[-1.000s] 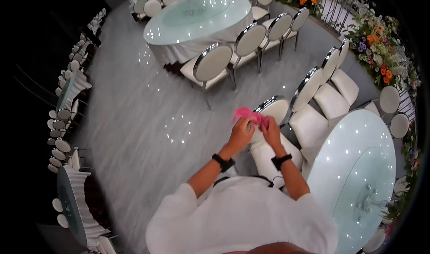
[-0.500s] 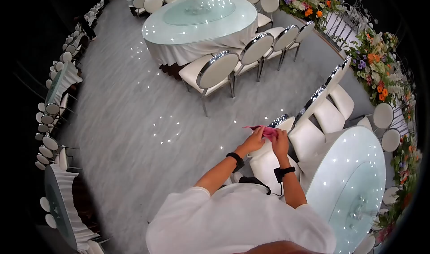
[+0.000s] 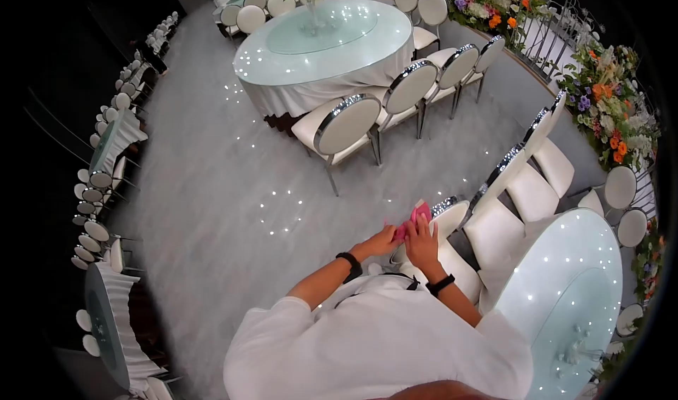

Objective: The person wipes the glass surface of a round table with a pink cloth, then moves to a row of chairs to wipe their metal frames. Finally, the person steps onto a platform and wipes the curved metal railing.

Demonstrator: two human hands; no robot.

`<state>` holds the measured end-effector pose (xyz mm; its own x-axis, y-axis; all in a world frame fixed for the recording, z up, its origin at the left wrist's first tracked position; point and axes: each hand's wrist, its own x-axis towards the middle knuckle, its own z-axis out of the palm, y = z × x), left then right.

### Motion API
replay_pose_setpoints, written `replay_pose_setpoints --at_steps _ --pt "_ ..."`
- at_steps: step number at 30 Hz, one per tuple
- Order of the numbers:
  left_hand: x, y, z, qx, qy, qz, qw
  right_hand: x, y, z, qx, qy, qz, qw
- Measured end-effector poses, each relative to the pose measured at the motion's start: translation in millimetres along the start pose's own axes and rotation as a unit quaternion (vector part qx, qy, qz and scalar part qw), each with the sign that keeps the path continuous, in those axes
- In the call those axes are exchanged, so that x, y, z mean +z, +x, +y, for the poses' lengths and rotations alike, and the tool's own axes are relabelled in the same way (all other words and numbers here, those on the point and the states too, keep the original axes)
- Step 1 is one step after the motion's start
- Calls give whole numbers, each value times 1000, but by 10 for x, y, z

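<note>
A bunched pink cloth [image 3: 421, 211] is held between both hands, over the floor beside a white round-backed chair [image 3: 450, 218]. My left hand [image 3: 383, 239] closes on the cloth's lower left end. My right hand [image 3: 421, 241] grips it further right, and part of the cloth sticks up above the fingers. A small pale patch shows at the cloth's upper tip. Each wrist wears a black band.
At the right is a round glass-topped table [image 3: 544, 287] with a row of white chairs [image 3: 531, 192]. Another round table [image 3: 321, 40] with chairs [image 3: 347, 124] stands ahead. Flower arrangements [image 3: 600, 103] line a railing at the upper right. More tables [image 3: 106, 322] run along the left.
Both hands have moved slightly left and down. The cloth's loose end at the left is gone from view, and a part now points up at the right. The view has shifted a little.
</note>
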<state>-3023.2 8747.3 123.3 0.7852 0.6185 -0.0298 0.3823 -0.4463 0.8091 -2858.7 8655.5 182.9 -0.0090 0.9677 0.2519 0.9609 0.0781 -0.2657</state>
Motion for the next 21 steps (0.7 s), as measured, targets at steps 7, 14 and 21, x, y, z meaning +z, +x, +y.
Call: replay_pose_setpoints --at_steps 7,14,21 --pt "-220 438 593 1 -15 -45 999 -33 259 523 85 -4 29 996" --pt "183 1264 778 110 117 71 984 478 711 1900 186 176 75 964" --pt "239 1541 479 75 71 40 994 660 830 2217 148 171 42 973"
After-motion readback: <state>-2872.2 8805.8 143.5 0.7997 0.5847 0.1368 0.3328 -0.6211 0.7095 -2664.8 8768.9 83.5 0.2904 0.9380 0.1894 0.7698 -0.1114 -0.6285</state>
